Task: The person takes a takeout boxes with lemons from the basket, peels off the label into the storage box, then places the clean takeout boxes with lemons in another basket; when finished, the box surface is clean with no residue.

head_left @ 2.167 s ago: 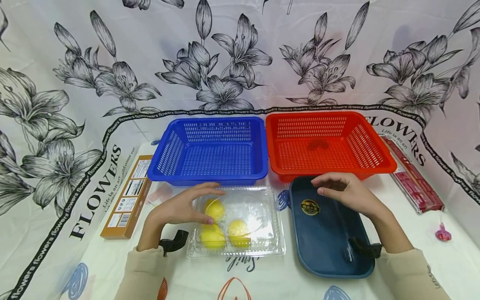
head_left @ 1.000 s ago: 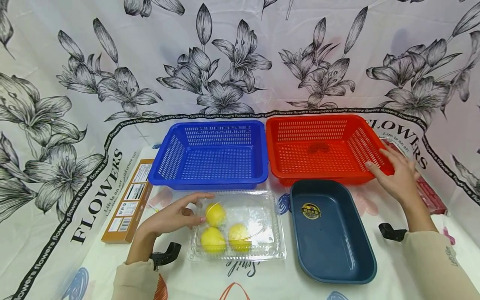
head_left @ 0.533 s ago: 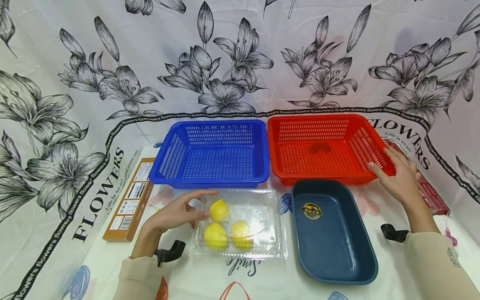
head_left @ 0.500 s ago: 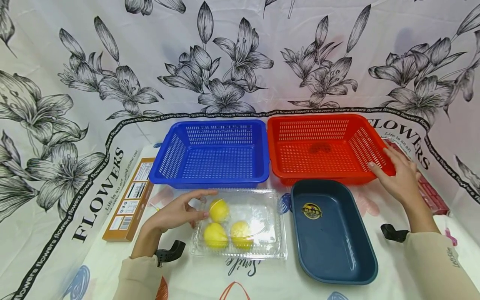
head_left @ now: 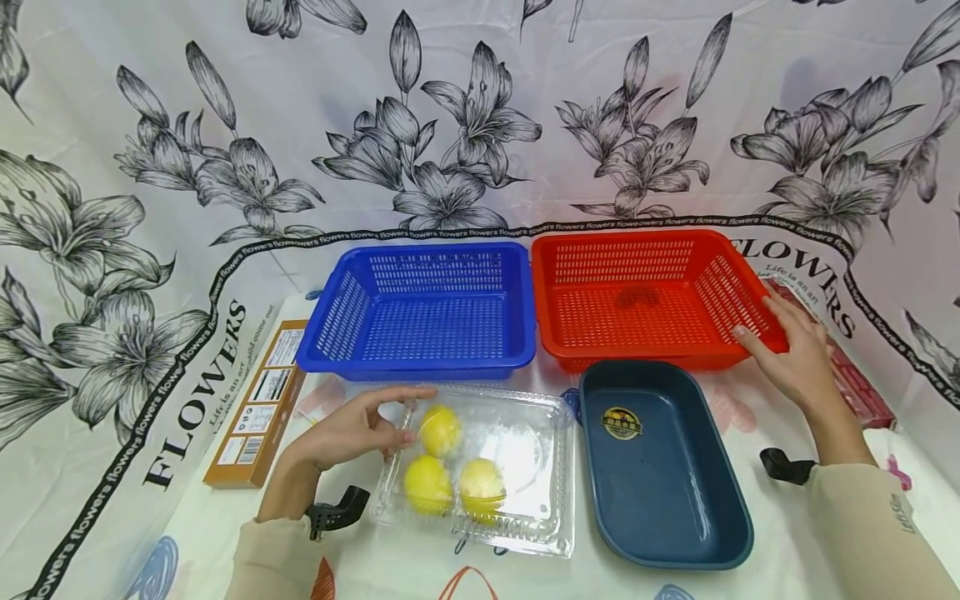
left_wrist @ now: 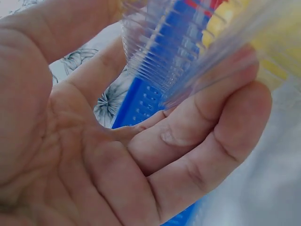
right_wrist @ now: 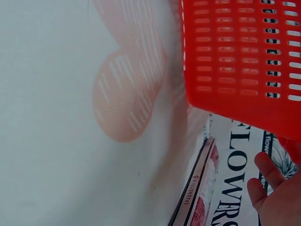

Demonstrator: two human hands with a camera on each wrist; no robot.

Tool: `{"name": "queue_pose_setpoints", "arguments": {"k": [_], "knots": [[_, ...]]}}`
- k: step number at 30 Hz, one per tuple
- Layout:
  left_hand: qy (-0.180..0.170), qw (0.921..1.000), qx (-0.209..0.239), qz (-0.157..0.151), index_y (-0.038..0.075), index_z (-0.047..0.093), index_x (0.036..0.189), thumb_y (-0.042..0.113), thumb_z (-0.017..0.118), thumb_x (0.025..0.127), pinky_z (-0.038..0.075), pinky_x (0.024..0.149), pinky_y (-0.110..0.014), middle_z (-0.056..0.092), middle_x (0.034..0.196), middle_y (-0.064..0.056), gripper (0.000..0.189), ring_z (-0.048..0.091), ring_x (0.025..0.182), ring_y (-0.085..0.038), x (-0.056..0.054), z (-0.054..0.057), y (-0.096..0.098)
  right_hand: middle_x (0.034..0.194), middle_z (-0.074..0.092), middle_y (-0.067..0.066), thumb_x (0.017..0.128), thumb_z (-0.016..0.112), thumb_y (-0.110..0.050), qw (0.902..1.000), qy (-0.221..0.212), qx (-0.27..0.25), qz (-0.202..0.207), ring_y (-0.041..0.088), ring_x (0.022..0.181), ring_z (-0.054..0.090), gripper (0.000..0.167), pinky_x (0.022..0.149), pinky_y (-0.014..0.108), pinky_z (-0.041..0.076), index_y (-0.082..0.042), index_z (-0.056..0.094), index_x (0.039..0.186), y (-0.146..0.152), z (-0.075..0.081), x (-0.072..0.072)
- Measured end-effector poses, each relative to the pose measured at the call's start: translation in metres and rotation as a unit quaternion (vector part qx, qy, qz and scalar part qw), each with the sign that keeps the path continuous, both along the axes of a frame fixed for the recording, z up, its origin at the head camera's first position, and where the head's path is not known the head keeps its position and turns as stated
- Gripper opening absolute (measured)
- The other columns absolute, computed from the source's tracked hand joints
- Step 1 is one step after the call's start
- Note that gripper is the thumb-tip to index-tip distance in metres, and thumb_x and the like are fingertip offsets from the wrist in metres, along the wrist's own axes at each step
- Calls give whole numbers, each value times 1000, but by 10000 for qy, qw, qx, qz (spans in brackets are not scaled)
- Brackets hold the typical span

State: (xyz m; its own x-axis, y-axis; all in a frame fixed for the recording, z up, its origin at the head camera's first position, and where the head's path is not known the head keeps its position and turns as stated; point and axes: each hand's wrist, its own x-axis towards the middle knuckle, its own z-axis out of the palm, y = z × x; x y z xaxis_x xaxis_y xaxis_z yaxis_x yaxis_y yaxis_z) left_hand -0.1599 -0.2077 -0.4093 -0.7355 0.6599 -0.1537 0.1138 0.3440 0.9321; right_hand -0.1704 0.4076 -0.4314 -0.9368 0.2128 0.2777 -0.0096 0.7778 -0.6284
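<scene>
A clear plastic clamshell box (head_left: 517, 450) holds three round yellow fruits (head_left: 441, 431); their kind is not clear. My left hand (head_left: 348, 433) grips its left side, thumb over the near part and fingers around the edge. The box sits tilted, its left side raised. In the left wrist view, the ridged plastic wall (left_wrist: 155, 56) lies between thumb and fingers. My right hand (head_left: 797, 362) holds the right rim of the red basket (head_left: 637, 321), thumb inside and fingers outside. From the right wrist, two fingers (right_wrist: 268, 174) hang loose below the basket.
A blue basket (head_left: 435, 329) stands left of the red one. In front of the red basket is a dark blue tray (head_left: 660, 483) with a gold label. A brown box (head_left: 258, 408) lies at left, and a red spaghetti packet (head_left: 855, 383) at right, partly behind my hand.
My right hand has gone from above the dark tray to the red basket's right rim. The clamshell box has just tipped and turned in my left hand, its right end shifting towards me.
</scene>
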Motion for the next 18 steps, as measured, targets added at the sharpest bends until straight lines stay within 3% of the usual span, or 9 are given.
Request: {"name": "queue_pose_setpoints", "arguments": {"k": [4,10,15,18], "knots": [[83,9999,-83,-15,23,51,150,15,71,96,57,62,-33,42,156,-14,58,53,51,-19,3,10,1,168,23,20,98,58,-42,10000,-38,-74,31,60,142,20,76,106,84,9,-9,30,160,1,0,0],[281,9993,91,-212,17,49,151,12,71,95,54,57,-31,40,159,-13,60,48,48,-15,3,25,5,169,21,19,99,57,-43,9998,-143,-95,-38,58,141,21,76,100,85,17,-13,27,162,2,0,1],[196,9989,245,-348,18,49,151,9,72,94,53,59,-28,51,151,-15,61,45,49,-6,-1,42,13,168,23,22,98,58,-43,9999,-95,-88,-21,59,140,22,76,101,85,16,-11,28,161,1,1,1],[233,9987,235,-381,17,49,151,8,70,95,54,62,-26,53,150,-16,61,44,49,-7,-4,54,19,167,23,23,98,57,-43,9999,-93,-83,-5,60,140,22,76,102,84,15,-10,29,161,1,1,2]]}}
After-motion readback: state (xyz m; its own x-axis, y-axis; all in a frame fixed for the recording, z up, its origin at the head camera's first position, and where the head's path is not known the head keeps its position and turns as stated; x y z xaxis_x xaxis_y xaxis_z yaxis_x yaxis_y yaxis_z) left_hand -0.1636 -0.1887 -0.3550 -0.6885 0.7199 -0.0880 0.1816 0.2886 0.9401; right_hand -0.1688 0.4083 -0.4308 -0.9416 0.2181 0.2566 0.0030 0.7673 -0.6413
